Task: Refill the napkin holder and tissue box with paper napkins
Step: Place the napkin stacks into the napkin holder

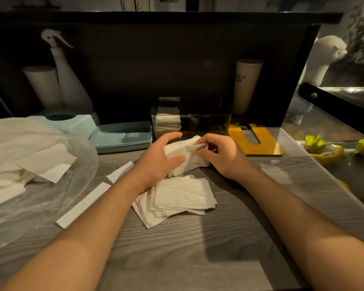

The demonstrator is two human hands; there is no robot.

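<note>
Gripping the napkin stack [185, 156] above the table [229, 238], your left hand [160, 162] clamps it while your right hand [221, 154] pinches the top sheet (loose sheets could fan out short of the napkin holder [206, 120]).

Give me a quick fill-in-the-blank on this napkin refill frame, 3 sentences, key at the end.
1. Both hands, the left hand and the right hand, grip one stack of ____.
2. The loose napkin pile lies ____ the person than the held stack.
3. The flat lid right of the clear holder is ____ in colour.

Missing words: napkins; nearer to; yellow
</note>
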